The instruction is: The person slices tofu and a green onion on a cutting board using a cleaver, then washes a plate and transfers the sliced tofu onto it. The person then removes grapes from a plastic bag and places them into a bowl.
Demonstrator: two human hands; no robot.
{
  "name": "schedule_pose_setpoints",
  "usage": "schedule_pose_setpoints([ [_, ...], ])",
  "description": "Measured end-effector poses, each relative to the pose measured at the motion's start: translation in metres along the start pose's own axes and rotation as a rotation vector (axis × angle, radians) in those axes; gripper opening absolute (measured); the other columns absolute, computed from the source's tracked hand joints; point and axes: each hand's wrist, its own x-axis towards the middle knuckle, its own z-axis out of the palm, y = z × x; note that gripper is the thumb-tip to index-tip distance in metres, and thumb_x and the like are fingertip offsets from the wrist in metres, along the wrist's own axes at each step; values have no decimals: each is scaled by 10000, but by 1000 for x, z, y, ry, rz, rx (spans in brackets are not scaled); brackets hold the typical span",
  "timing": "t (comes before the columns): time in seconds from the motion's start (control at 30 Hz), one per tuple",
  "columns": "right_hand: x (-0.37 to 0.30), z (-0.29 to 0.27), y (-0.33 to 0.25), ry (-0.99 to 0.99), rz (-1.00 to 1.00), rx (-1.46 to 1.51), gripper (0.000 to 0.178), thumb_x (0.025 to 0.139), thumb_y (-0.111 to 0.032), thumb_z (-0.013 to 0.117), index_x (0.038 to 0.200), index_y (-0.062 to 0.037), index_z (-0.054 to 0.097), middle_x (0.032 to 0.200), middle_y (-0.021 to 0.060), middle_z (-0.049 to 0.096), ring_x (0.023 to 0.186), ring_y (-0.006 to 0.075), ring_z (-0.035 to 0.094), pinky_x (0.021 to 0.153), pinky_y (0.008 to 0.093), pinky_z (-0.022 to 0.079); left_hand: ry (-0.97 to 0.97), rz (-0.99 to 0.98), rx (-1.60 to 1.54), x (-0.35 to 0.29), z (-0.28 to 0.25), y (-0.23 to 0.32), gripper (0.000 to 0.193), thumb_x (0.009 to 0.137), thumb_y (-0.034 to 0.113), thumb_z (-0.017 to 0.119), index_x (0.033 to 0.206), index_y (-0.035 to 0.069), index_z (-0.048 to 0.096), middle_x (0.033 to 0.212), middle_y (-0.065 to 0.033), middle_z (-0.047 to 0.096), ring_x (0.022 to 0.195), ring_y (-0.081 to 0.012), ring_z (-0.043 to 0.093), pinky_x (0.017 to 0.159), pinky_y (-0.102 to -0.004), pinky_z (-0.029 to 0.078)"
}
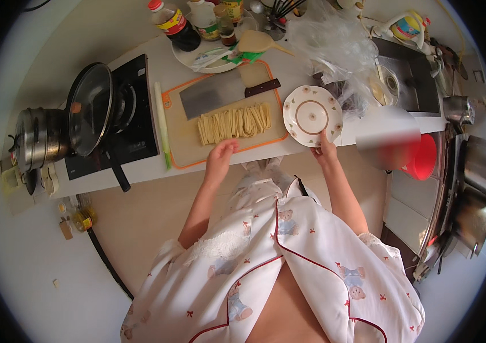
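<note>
My right hand (325, 148) grips the near rim of a white plate (299, 119) that has a brown ring and small flower motifs. The plate is at the right side of the cutting board (186, 151). On that orange-edged board lies a row of folded strips (234, 123), pale yellow and noodle-like. Behind them rests a cleaver (214, 92) with a dark handle. By the board's front edge, near the strips, is my left hand (221, 157), its fingers curled together with nothing visible in them.
A green onion (162, 123) lies along the board's left side, beside a cooktop with a lidded pan (91, 108). Behind the board stands a tray with sauce bottles (175, 28). Plastic bags (331, 43), a sink (411, 74) and a red bucket (424, 157) are to the right.
</note>
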Motion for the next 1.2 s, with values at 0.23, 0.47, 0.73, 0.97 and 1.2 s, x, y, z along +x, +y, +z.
schedule_pose_setpoints([
  [0.23,-14,-8,-28,38,-16,-642,754,902,-700,515,777,31,653,626,131,651,501,216,622,497,318,508,545,12,294,45,-57,-34,356,948,190,574,1242,-10,550,1092,-106,673,1001,-200,631,899,-331,483],
  [0.47,-73,37,-63,-308,-318,-630,593,1021,-496,466,924,30,722,726,87,687,656,178,668,642,305,548,402,-205,209,79,-89,-45,381,918,336,562,864,-39,606,919,-124,658,857,-215,599,749,-381,440],
  [0.73,-57,179,-14,-248,-190,-686,643,964,-496,535,1250,79,558,1239,229,615,1149,328,600,980,430,470,483,-218,47,114,-83,-71,487,884,424,600,762,-45,653,728,-144,650,733,-244,623,702,-421,464],
  [0.97,-24,214,17,85,-263,-811,630,947,-491,530,1166,92,622,1190,279,644,1091,441,624,902,493,510,412,-296,248,107,-59,-39,590,784,547,703,857,-38,710,832,-163,719,862,-275,698,766,-409,517],
  [1.2,-63,266,54,-259,-113,-856,596,938,-551,566,1043,27,667,987,120,677,852,227,653,761,376,504,326,-312,192,108,-23,-27,729,745,518,807,1151,-68,654,1084,-172,708,958,-247,699,823,-374,533],
])
